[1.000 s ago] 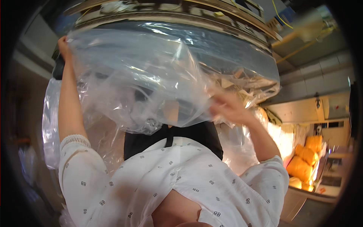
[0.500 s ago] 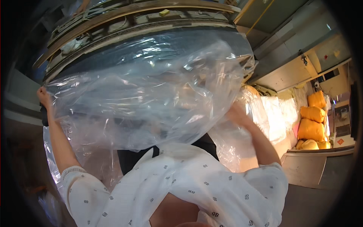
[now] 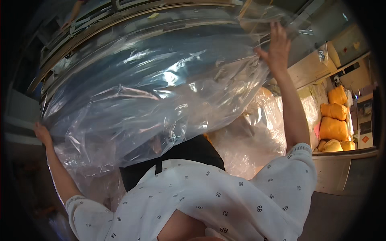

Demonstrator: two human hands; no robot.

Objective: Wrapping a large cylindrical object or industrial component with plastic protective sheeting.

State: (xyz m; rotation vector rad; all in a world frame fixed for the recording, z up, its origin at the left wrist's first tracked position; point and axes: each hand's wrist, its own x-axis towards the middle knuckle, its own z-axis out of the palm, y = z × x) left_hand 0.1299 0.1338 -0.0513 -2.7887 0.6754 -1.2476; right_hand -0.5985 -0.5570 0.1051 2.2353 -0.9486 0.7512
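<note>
Fingers of the left hand (image 3: 42, 134) clench the edge of a clear plastic sheet (image 3: 161, 104) in the head view; those of the right hand (image 3: 278, 52) are spread and outstretched against its right part. The sheet spans between both hands, in front of the person's black apron (image 3: 181, 156). Orange bundles (image 3: 333, 127) stand stacked at right.
</note>
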